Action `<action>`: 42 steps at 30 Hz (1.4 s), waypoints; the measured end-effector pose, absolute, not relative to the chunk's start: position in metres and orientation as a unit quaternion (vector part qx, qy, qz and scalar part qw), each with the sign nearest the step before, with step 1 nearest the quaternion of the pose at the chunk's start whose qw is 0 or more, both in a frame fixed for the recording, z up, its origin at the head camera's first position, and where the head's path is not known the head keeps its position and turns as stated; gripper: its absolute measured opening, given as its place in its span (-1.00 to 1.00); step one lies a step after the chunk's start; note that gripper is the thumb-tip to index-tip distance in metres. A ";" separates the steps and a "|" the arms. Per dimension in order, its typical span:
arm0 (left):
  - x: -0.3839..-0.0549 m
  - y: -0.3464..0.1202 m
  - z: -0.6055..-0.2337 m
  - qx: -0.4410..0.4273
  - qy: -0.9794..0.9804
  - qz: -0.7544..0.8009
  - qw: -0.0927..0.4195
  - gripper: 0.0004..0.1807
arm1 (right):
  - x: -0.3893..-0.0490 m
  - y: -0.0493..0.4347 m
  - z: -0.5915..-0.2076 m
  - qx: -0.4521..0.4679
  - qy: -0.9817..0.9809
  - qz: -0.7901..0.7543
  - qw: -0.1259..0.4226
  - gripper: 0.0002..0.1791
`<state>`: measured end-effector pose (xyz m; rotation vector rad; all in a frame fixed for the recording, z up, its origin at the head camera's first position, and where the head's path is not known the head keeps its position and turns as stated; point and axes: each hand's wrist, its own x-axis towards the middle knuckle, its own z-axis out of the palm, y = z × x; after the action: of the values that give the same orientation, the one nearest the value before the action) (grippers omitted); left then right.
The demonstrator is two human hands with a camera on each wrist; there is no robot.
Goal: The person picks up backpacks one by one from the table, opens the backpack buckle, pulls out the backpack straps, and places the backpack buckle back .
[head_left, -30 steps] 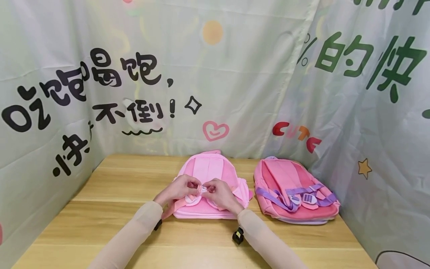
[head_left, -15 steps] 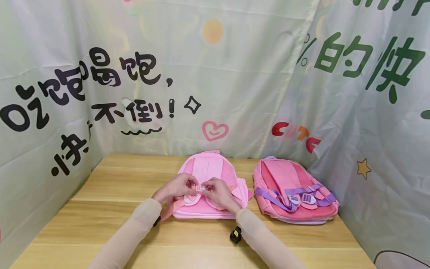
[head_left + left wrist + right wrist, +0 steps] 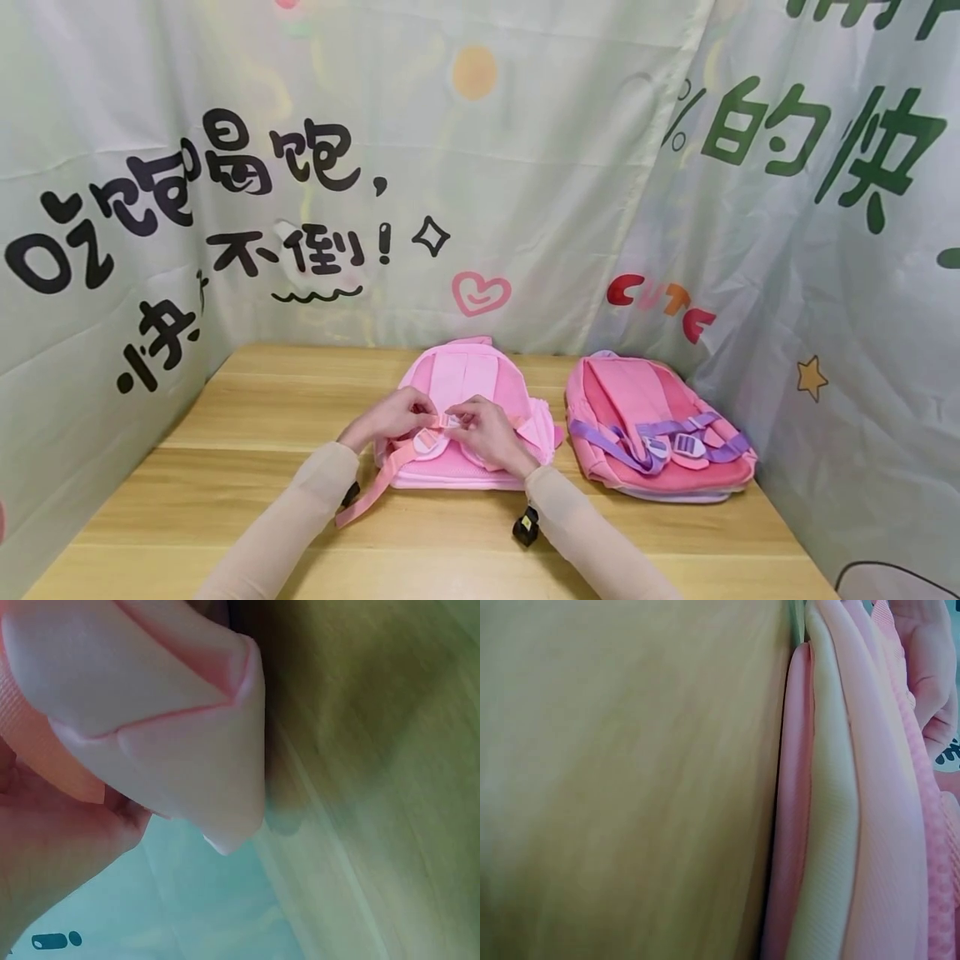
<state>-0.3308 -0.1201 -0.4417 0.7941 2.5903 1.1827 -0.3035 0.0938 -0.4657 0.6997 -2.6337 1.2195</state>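
A pink backpack (image 3: 463, 375) lies with its shoulder straps facing up. Over its middle, my right hand (image 3: 486, 432) pinches a small white buckle (image 3: 452, 422). Facing it, my left hand (image 3: 397, 417) pinches the coral webbing strap (image 3: 437, 422) at the buckle's other end. Another coral strap (image 3: 377, 486) runs from a strap adjuster (image 3: 426, 440) below my left hand and trails onto the table. In the left wrist view, part of my left hand (image 3: 60, 832) shows beside the backpack's pale side (image 3: 195, 765). The right wrist view shows the backpack's layered edge (image 3: 862, 825).
A second pink backpack (image 3: 622, 392) with purple straps (image 3: 726, 450) lies to the right on the wooden table (image 3: 247, 475). Printed curtains (image 3: 540, 208) close off the back and both sides. Black wrist cameras hang beneath both sleeves, such as the right camera (image 3: 527, 527).
My left hand has drawn slightly left along the buckle. The loose coral strap below it has dropped forward onto the table. My right hand has hardly moved.
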 end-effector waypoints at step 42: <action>-0.332 -0.122 -0.442 0.259 0.816 0.486 0.174 -0.86 | -0.307 0.091 -0.468 0.227 -0.861 0.448 0.074 -0.72</action>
<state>-0.3318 -0.1223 -0.4418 0.7343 2.3140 1.3774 -0.3067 0.0913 -0.4681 0.6827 -2.5853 1.3446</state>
